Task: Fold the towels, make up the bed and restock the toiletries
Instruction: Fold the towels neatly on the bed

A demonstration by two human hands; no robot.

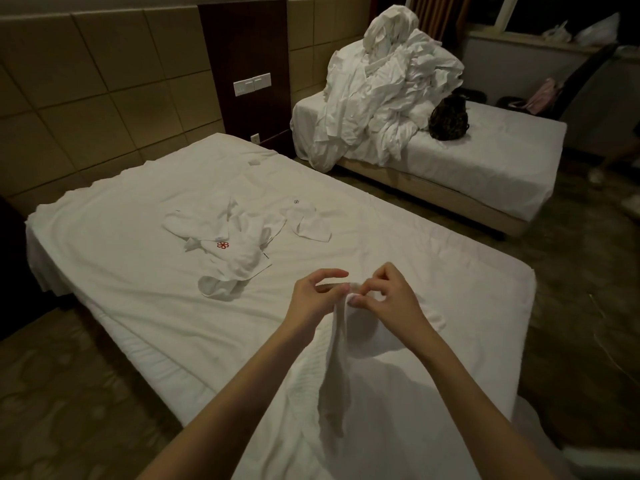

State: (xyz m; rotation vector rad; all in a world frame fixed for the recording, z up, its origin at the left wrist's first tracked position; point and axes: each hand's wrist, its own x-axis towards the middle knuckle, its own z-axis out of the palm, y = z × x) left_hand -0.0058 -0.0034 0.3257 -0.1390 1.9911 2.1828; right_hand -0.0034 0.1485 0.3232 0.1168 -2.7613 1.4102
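Dim room: tan panelled wall [104, 81], dark headboard panel [242, 46], patterned carpet [69, 393].

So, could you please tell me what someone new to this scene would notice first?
First, the two hands, left and right, pinching a hanging white towel above the near bed. Next, the big heap of crumpled linen on the far bed, with a dark bag beside it. Then the loose towels in the middle of the near bed, one with a red flower mark.
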